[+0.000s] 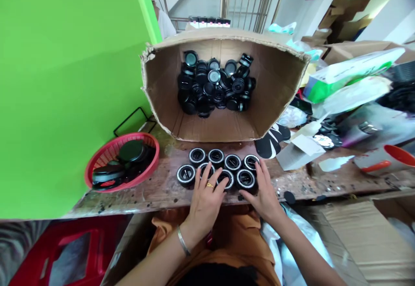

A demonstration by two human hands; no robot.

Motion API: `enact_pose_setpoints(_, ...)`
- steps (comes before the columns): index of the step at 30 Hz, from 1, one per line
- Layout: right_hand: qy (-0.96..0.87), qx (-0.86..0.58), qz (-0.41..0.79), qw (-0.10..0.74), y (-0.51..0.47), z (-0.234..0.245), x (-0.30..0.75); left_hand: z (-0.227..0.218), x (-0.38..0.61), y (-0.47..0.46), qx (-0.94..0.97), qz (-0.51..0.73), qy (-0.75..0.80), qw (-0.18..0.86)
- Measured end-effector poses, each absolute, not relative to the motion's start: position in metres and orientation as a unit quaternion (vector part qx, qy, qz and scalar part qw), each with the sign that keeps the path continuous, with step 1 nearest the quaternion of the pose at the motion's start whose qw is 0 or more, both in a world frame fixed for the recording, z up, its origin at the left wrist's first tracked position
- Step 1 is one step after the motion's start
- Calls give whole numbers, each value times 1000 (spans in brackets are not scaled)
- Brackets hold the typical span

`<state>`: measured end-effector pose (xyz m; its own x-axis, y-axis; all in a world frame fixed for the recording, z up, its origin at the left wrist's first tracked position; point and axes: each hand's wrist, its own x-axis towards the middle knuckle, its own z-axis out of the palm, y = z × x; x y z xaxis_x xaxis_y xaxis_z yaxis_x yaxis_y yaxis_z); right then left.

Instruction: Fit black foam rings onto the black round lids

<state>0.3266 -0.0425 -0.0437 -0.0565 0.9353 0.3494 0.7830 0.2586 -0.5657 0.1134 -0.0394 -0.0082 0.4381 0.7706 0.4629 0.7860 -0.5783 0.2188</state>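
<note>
Two rows of short black cylinders with pale ringed tops (186,174) stand close together on the wooden workbench (155,191); I cannot tell their exact kind. My left hand (207,193) lies over the front row, fingers spread across the tops of two of them. At the right end, my right hand (264,193) rests its outstretched fingers against the side of the group, thumb apart near the front cylinder (245,179). Neither hand visibly lifts anything. Behind the rows, a cardboard box (223,130) on its side opens toward me, with many loose black round pieces (214,77) inside.
A red basket (155,158) with black round parts stands at left beside a green panel (65,82). On the right are a small white box (300,152), a white nozzle bottle (335,163), an orange-rimmed cup (400,156) and plastic bags. A red stool (94,251) stands below left.
</note>
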Motion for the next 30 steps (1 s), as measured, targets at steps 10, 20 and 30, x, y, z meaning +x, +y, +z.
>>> enact_pose_setpoints(10,-722,-588,140,335,-31,-38,328,-9,119,-31,-836,-274,-475,14)
enact_pose_setpoints(20,-682,-601,14,416,-50,-40,354,-1,151,-42,-891,-195,-410,24)
enact_pose_setpoints(30,-650,-605,-95,449,-45,-5,373,2,172,-36,-893,-152,-423,13)
